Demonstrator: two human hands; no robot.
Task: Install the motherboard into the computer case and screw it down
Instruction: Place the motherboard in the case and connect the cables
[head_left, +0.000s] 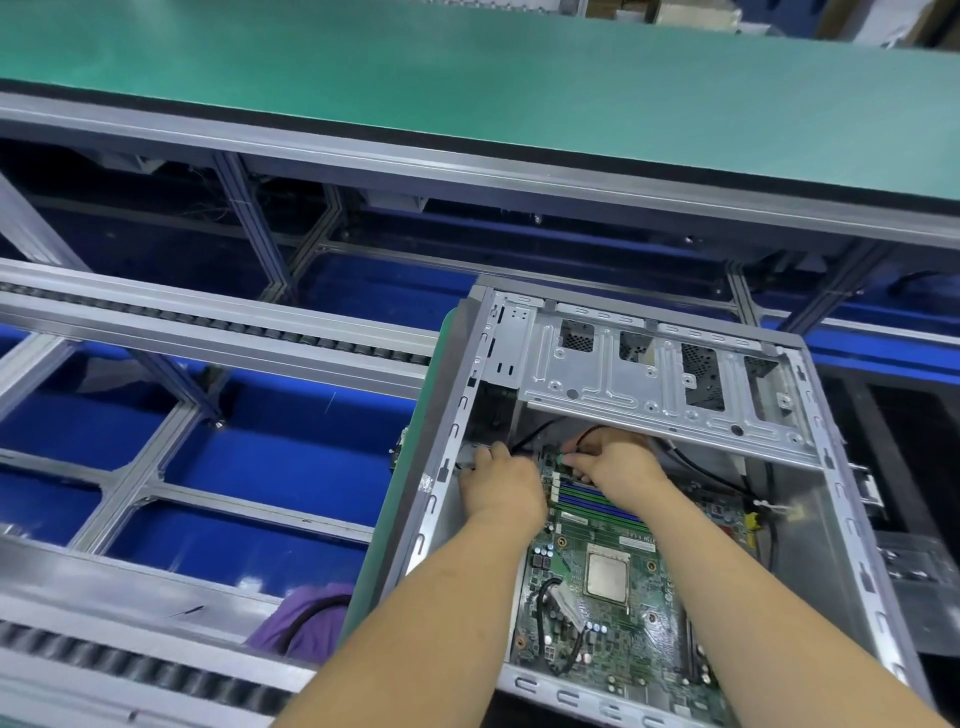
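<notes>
Motherboard (613, 597) already lying flat inside the open computer case (441, 415), green board with the square CPU (607, 574) near its middle and the blue and green RAM slots (597, 501) just beyond that. Both hands deep in at the far edge of the motherboard, under the case's metal drive bracket (649, 374). Left hand (501, 480) curled, fingers down at the far left corner of the motherboard by a black cable (530, 434); can't tell what's actually gripped, if anything. Right hand (610, 460) just beside it, almost touching, fingertips pinched on a small green connector (561, 459) at the motherboard's far edge. Red and black wires (589, 434) poking out behind that hand. Purple cloth (311, 618) well left of the motherboard, outside the case.
</notes>
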